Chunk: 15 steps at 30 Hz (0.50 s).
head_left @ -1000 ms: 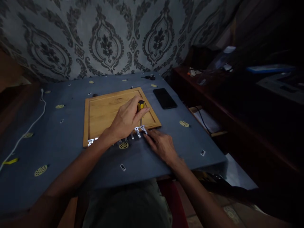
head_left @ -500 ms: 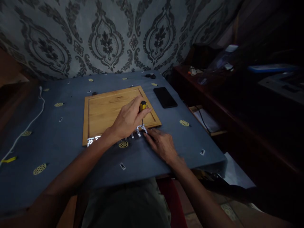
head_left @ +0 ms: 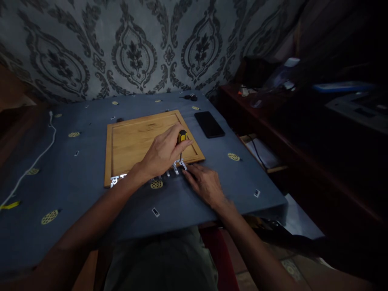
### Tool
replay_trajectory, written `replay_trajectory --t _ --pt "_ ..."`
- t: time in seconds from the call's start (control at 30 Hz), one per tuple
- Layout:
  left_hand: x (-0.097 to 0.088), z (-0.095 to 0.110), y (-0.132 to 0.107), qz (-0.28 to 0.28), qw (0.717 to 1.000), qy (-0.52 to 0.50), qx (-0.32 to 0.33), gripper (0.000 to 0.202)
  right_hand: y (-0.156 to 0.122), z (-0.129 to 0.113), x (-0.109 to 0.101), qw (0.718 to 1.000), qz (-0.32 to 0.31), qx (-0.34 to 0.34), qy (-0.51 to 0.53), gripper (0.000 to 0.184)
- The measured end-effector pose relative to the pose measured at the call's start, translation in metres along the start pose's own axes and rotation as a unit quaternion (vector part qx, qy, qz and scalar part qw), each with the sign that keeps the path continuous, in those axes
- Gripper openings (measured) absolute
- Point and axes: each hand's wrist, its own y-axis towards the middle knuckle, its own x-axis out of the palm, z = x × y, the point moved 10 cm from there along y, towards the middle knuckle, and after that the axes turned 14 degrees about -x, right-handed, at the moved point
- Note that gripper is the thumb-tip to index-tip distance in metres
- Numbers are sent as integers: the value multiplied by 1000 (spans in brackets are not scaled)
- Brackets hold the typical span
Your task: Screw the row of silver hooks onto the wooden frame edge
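My left hand is closed round a screwdriver with a yellow and black handle, held upright, its tip down on a metal bracket at the near edge of a wooden board. A row of shiny metal brackets lies along that same edge, partly hidden by my left forearm. My right hand rests on the blue cloth just right of the tip, its fingers stretched toward the bracket and touching it.
The table is covered by a blue cloth with yellow dots. A black phone lies right of the board, keys at the far edge, a white cable on the left. Dark cluttered shelves stand to the right.
Both hands stay at the bracket by the board's near edge. The view has shifted slightly; the screwdriver remains upright in my left hand.
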Motion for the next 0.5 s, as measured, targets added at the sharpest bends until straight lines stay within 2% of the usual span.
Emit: replay_trajectory --t 0.23,0.4,0.5 --pt "2 3 -1 -37 999 14 4 10 0 1 1 1000 -5 -1 -3 40" --pt "-3 3 0 -21 999 28 -1 23 0 1 1 1000 -6 3 -10 40" --pt "-2 2 0 -21 999 38 -4 22 0 1 1 1000 -1 -1 -4 39"
